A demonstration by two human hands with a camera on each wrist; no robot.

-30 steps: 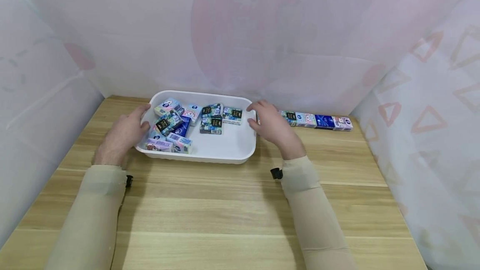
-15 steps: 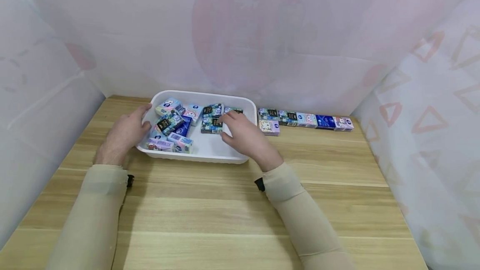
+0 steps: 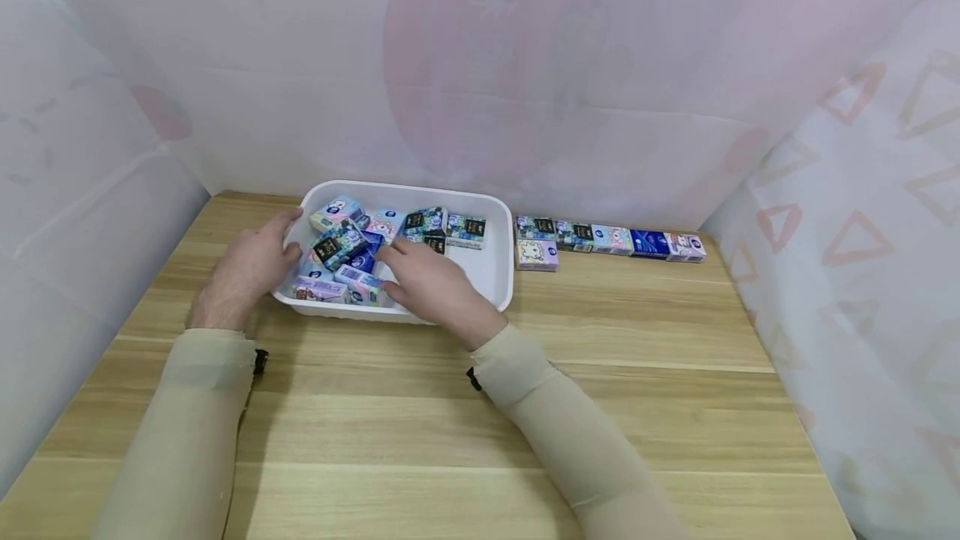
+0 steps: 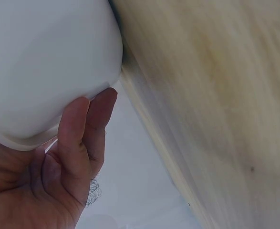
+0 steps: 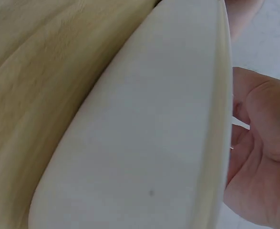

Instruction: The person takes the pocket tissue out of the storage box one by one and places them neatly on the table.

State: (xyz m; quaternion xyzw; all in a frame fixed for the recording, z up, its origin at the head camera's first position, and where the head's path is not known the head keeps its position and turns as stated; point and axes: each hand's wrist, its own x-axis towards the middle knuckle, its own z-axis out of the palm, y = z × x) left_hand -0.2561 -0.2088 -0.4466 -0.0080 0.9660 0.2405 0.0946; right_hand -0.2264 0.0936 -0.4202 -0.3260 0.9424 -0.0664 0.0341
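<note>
Pastel blue-and-pink pack [image 3: 360, 286] is lying along the near side of the white tray [image 3: 483, 269], a dark-blue pack [image 3: 365, 257] showing just beyond; both are sitting immediately left of the right hand [image 3: 433, 282]. That hand is hovering, thumb and forefinger parted, contact unclear; left hand [image 3: 249, 267] is gripping the tray's left end.

In right wrist view, the tray [image 5: 135, 119] hides the hand's [image 5: 266, 152] fingertips.

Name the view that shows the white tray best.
The head view: it catches the white tray from above, with packs inside. The left wrist view shows only part of its outside; the right wrist view, an outer wall and the rim.
</note>
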